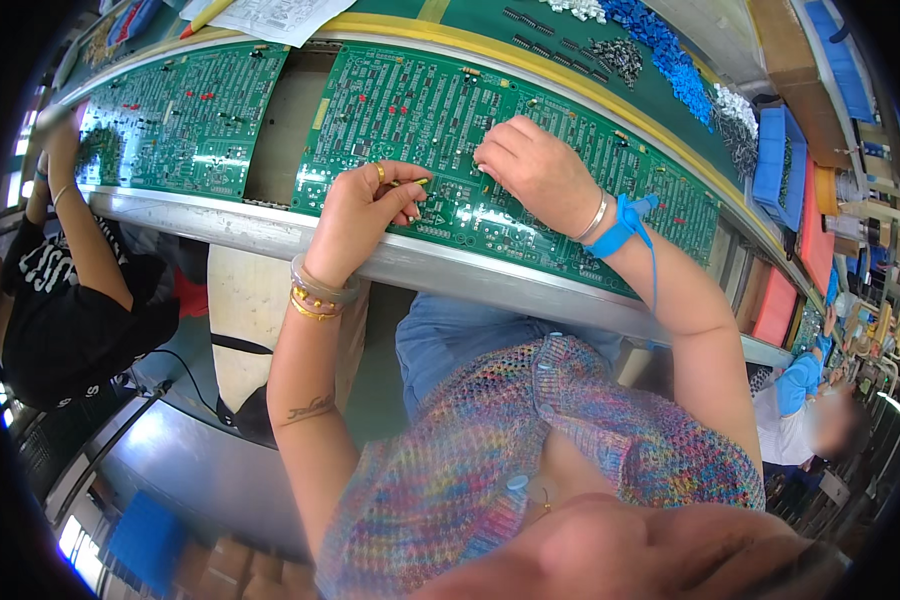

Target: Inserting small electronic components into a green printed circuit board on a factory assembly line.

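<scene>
Circuit board (440, 120), green and crowded with small components, lies under both hands, in front of the green counter (475, 12). A second circuit board (180, 120) sits to its left across an open gap, and a metal rail (220, 220) runs along the near side of both. If the first board were leaned on or nudged along, it could shift toward that gap and spoil the alignment of any part being placed.

The left hand (360, 205) is over the near-left part of the board, its thumb and index finger clamped on a slim yellow-green part. The right hand (545, 170) is over the middle, fingers curled close; whether they meet or pinch something cannot be told.

A blue wrist strap (620, 228) circles the right wrist, and its cord hangs over the board's near edge; a careless sweep might catch it on standing components. Smallest is the yellow-green part: a loose pinch could drop it among similar pieces, and pressing at an angle could bend its leads, if it has any.
</scene>
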`<move>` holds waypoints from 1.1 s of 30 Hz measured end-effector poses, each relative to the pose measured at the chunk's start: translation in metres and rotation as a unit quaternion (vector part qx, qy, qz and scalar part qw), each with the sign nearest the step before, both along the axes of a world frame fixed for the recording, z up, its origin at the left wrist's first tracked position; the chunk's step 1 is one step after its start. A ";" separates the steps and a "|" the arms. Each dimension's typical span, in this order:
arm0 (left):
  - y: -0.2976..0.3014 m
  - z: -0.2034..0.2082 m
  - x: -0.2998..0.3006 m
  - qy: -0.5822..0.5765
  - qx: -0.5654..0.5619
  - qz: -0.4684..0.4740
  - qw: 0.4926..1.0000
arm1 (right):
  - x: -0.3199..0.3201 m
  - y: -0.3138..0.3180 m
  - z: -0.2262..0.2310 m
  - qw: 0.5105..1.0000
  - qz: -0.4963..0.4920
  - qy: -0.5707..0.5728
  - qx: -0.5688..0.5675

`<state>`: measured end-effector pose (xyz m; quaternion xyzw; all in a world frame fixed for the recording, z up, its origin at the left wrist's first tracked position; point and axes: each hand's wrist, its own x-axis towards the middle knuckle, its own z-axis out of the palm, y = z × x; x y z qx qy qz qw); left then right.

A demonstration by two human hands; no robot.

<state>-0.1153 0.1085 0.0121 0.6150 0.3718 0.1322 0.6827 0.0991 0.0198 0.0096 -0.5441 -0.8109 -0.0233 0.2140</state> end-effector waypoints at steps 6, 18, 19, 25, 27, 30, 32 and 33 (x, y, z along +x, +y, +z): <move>0.003 -0.001 0.001 -0.013 -0.007 0.001 1.000 | 0.005 0.002 0.001 0.999 0.015 0.038 0.007; 0.000 -0.001 -0.002 -0.033 -0.013 0.020 0.999 | -0.014 0.014 0.028 0.983 0.012 0.174 -0.055; 0.001 -0.001 -0.003 -0.034 -0.009 0.021 0.999 | -0.020 0.018 0.029 0.979 0.035 0.188 -0.063; 0.011 0.003 -0.011 -0.063 -0.061 0.031 0.996 | -0.035 0.040 0.030 0.975 0.075 0.202 -0.056; 0.013 0.002 -0.013 -0.114 -0.074 0.069 0.988 | -0.035 0.054 0.034 0.976 0.080 0.196 -0.053; 0.017 -0.004 -0.019 -0.159 -0.055 0.116 0.979 | -0.031 0.089 0.034 0.978 0.059 0.194 -0.046; 0.020 -0.006 -0.021 -0.154 -0.025 0.124 0.980 | -0.020 0.120 0.022 0.987 0.005 0.162 -0.019; 0.022 -0.006 -0.020 -0.127 -0.017 0.112 0.985 | -0.017 0.130 0.015 0.987 0.004 0.161 -0.018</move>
